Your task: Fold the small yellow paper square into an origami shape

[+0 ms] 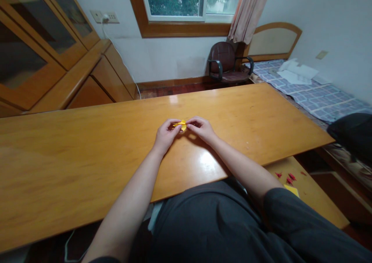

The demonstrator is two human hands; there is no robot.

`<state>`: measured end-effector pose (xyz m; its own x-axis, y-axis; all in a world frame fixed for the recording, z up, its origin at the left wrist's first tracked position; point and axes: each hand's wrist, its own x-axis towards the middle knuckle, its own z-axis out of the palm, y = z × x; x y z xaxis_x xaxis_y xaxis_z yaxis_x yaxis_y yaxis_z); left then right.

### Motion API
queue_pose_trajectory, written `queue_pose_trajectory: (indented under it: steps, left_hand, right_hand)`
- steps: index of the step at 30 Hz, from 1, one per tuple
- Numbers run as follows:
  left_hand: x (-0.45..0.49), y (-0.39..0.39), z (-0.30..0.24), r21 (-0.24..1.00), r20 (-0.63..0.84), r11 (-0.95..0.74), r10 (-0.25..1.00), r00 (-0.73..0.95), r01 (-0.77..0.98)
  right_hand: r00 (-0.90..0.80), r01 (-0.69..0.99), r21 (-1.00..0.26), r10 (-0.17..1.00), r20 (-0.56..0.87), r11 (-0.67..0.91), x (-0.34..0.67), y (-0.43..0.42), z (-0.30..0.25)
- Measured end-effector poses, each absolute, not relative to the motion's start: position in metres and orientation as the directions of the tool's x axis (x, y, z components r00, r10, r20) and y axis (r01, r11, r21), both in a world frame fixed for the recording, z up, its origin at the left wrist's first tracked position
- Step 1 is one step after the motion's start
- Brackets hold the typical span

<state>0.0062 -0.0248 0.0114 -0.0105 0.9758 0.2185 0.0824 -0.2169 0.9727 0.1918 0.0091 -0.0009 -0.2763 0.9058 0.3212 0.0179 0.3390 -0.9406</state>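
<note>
A small folded piece of yellow paper (181, 125) is held just above the long wooden table (87, 150), near its middle. My left hand (166, 134) pinches the paper's left side with thumb and fingers curled. My right hand (200, 128) pinches its right side, fingers closed over the edge. Both forearms reach forward over the table's near edge. Most of the paper is hidden between the fingertips.
A lower wooden surface (308, 193) at the right carries several small red folded paper pieces (290, 177) and a yellow sheet (291, 190). A dark armchair (228, 64) stands beyond the table, a bed (314, 92) at right, wooden cabinets (52, 53) at left.
</note>
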Motion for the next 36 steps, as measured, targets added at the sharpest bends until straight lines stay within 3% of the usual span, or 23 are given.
queue_pose_trajectory:
  steps: [12,27,36]
  left_hand:
    - [0.005,-0.019,0.007,0.99,0.136,-0.135,0.99,0.026,-0.051]
    - [0.005,-0.018,0.004,0.993,0.092,-0.088,0.995,0.046,-0.08]
    - [0.004,-0.017,0.003,0.992,0.109,-0.108,0.994,0.012,-0.062]
  right_hand:
    - [-0.331,0.09,-0.861,0.831,0.447,0.5,0.194,0.01,0.003]
    - [-0.282,-0.011,-0.976,0.936,0.212,0.218,0.193,0.011,0.006]
    - [-0.287,0.008,-0.97,0.929,0.232,0.245,0.194,0.012,0.003]
